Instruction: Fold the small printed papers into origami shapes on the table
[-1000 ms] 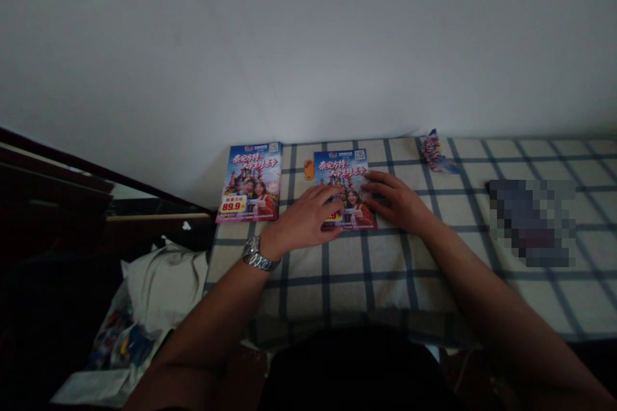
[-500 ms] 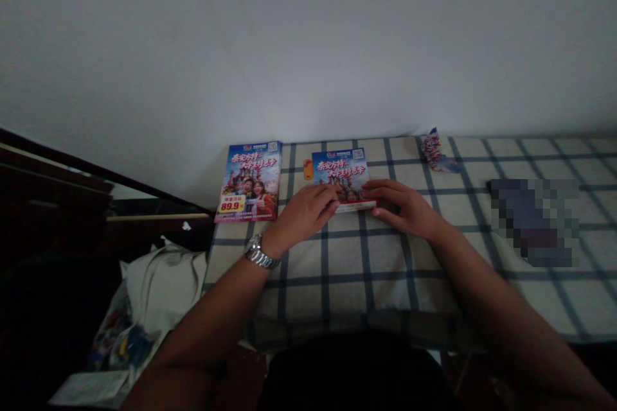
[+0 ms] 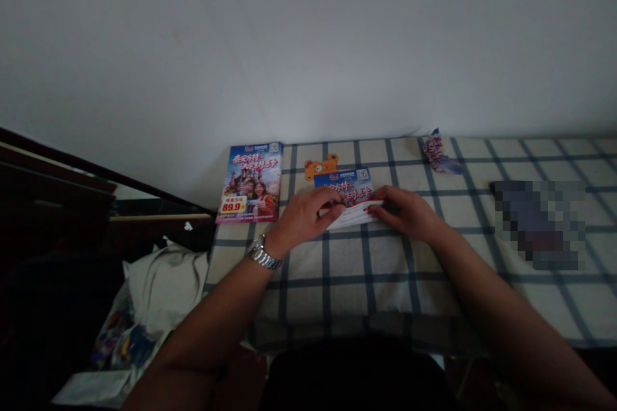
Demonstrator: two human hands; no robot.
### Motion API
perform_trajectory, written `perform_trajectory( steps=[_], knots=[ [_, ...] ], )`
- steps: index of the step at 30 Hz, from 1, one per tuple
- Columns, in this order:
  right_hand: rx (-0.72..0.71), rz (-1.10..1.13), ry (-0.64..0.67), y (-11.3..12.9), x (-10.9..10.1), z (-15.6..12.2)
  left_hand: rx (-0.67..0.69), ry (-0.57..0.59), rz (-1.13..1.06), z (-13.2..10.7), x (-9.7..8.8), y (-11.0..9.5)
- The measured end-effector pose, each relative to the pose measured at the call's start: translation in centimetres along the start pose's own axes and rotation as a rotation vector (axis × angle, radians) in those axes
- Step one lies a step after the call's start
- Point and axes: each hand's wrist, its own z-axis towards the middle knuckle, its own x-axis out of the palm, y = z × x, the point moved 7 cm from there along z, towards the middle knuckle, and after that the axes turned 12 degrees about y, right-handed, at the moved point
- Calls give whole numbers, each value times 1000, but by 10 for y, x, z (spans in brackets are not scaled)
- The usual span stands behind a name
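Between my hands is a printed blue flyer (image 3: pixel 344 180), its near part folded up so a white strip of the back shows. My left hand (image 3: pixel 311 213) pinches the flyer's near left side, thumb and fingers drawn together. At the right end of the fold, my right hand (image 3: pixel 402 210) grips the paper between thumb and fingers. Just beyond the flyer lies an orange bear-shaped piece (image 3: pixel 321 168), its lower edge partly covered. To the left of my left hand rests a stack of the same flyers (image 3: pixel 250 183), face up.
A checked cloth (image 3: pixel 390 282) covers the table, which meets a white wall (image 3: pixel 308 45). Crumpled flyer paper (image 3: pixel 438 154) lies at the back right. A blurred-out dark object (image 3: pixel 537 225) is farther right. White bags (image 3: pixel 164 282) stand below at the left.
Both hands have drawn the flyer a little toward me and folded more of its near edge up. More of the bear-shaped piece now shows behind it.
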Motion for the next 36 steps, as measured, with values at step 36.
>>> perform_trajectory(
  steps=[36],
  knots=[
    [31,-234,-136,-21,-2,8,-14,-9,126,19,13,17]
  ],
)
